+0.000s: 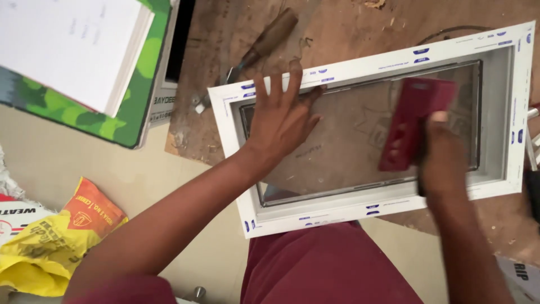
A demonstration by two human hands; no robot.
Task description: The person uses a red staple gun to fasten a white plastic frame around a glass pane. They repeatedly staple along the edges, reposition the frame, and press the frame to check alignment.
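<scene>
While the small white window frame (371, 132) lies flat on a worn wooden board (337, 28), the left hand (281, 115) is spread open, palm down on the glass pane (343, 146) at the frame's left end, fingertips reaching the far rail. Right hand (444, 149) is closed around a dark red block-shaped tool (413, 121), which sits on the glass toward the right side, a bit blurry. Little blue label marks run along the white rails. Off to the near left there's a crumpled yellow and orange bag (50, 245) on the pale floor. Far left, a green patterned folder (121, 107) with a white pad of paper (73, 48) on top. A wooden-handled tool (270, 36) lies just beyond the frame's far left corner.
</scene>
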